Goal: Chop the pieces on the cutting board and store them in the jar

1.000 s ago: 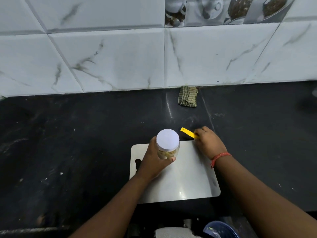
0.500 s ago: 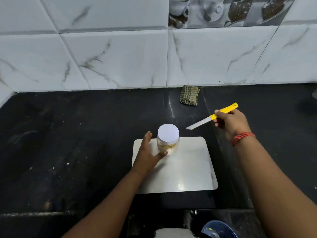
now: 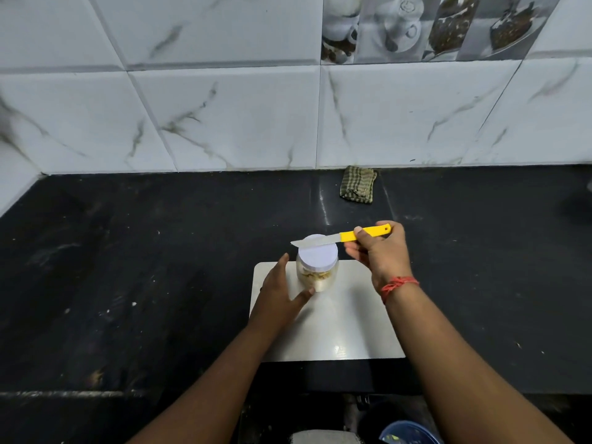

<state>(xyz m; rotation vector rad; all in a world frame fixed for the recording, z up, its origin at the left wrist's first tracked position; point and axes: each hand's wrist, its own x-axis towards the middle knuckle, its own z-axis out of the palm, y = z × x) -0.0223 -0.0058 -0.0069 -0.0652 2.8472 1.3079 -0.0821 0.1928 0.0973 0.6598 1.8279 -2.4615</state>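
A clear jar [image 3: 317, 277] with a white lid [image 3: 318, 254] stands upright on the far part of the white cutting board [image 3: 346, 322]; tan chopped pieces show inside it. My left hand [image 3: 282, 293] rests on the board at the jar's left, fingers spread, thumb touching the jar's base. My right hand [image 3: 381, 251] holds a yellow-handled knife [image 3: 339, 237] by the handle. Its blade lies level over the far edge of the lid, tip pointing left. The bare part of the board shows no pieces.
The board lies on a black counter [image 3: 144, 267] against a white marble-tiled wall. A folded green checked cloth [image 3: 358, 184] sits at the wall behind the board. A blue container [image 3: 407, 434] shows below the counter's front edge.
My right hand picked the knife up off the counter, lifted it right, then brought it left so the blade is over the lid. My left hand let go of the jar and opened beside it.
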